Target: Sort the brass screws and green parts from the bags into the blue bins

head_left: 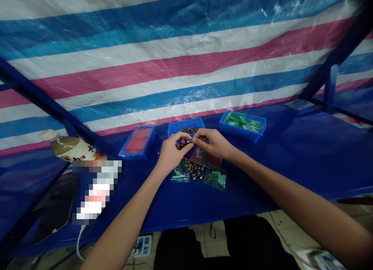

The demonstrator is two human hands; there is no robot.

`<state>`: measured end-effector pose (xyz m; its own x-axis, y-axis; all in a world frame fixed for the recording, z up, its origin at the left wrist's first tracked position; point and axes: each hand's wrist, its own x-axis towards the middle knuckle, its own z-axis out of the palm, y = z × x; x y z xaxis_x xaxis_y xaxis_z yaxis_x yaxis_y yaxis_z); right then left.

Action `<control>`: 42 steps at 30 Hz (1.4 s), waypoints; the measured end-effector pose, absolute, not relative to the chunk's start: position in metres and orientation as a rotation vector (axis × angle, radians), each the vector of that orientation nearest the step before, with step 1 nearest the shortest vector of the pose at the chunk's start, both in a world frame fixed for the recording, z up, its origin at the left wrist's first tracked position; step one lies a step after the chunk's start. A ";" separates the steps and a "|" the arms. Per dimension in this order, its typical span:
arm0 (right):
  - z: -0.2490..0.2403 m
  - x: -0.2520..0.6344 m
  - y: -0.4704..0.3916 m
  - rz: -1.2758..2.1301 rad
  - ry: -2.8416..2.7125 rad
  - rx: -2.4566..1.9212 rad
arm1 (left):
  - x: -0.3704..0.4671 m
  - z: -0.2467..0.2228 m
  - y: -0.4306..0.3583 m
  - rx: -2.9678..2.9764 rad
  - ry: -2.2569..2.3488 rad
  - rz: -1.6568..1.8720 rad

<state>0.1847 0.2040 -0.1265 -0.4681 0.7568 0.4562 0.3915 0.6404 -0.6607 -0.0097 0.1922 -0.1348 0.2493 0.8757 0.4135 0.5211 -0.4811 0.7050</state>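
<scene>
My left hand (174, 150) and my right hand (211, 142) meet above the middle of the table, fingertips pinched round a small brass-coloured screw-like piece (189, 141). Just behind them stands a blue bin (186, 124) with small dark metal pieces. A pile of brass-coloured screws (197, 171) lies below my hands. Left of the pile is a green-tinted bag (180, 173) with pale pieces; to its right lies another green bag (216, 177). A pinkish clear bag (205, 158) rests partly under my right hand.
Back left, a blue bin (152, 141) holds pink bags. Another blue bin (253, 136) at the back right holds green bags. A bottle (71, 147) and a blurred-out device with a white cable (78, 241) are at the left. Blue frame posts flank the striped sheet.
</scene>
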 end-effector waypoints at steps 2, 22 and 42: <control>-0.126 0.184 0.204 0.623 -2.090 -0.897 | -0.009 -0.135 0.192 2.087 1.283 1.130; -0.126 0.184 0.204 0.625 -2.094 -0.891 | -0.010 -0.137 0.193 2.144 1.288 1.175; -0.128 0.184 0.204 0.682 -2.101 -0.886 | -0.008 -0.134 0.192 2.170 1.293 1.304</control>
